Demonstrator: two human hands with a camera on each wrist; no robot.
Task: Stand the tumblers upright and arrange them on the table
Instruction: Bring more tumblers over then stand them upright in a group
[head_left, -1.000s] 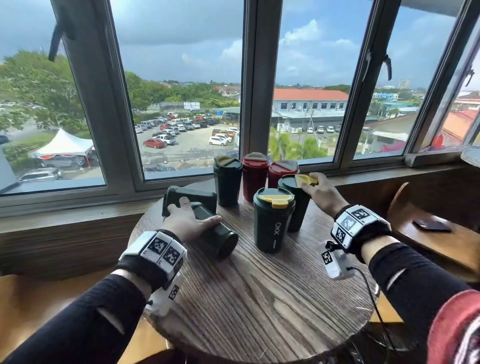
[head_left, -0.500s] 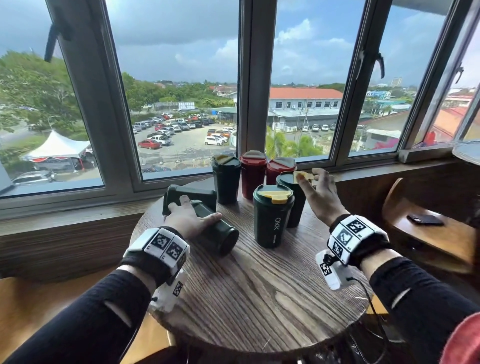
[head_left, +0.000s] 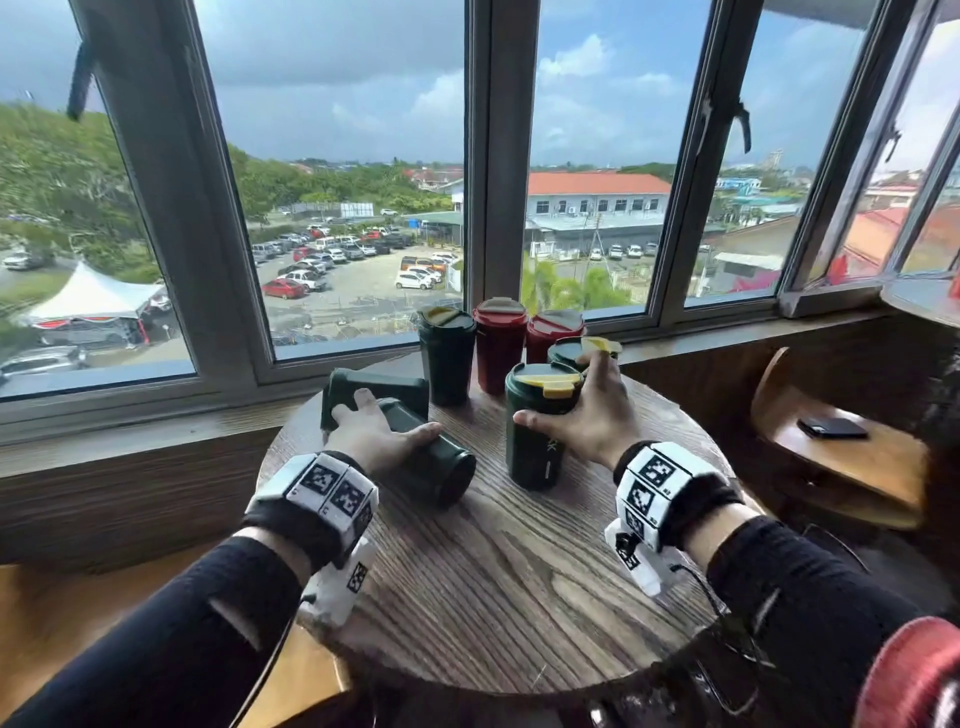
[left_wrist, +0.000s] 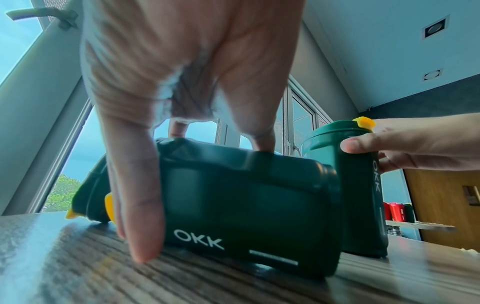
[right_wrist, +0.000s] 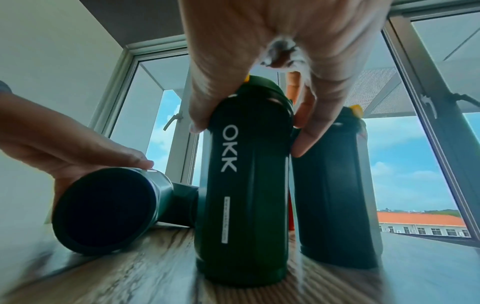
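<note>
While the left hand (head_left: 375, 435) grips a toppled green OKK tumbler (left_wrist: 241, 207) lying on the round wooden table (head_left: 519, 587), the right hand (head_left: 592, 415) clasps an upright green OKK tumbler (right_wrist: 246, 185) just beside it. Behind the right-hand grip stands another green tumbler (right_wrist: 335, 195); two red tumblers (head_left: 500, 343) stand beyond.

We are sitting in what looks like an upper-floor café or lounge: a small round wooden table (head_left: 519, 582) is carrying branded tumblers (head_left: 498, 343) beyond our hands, tall windows (head_left: 337, 182) ahead are overlooking a car park (head_left: 353, 270), and a wooden side seat (head_left: 852, 467) is standing to the right of our right hand (head_left: 592, 415).
</note>
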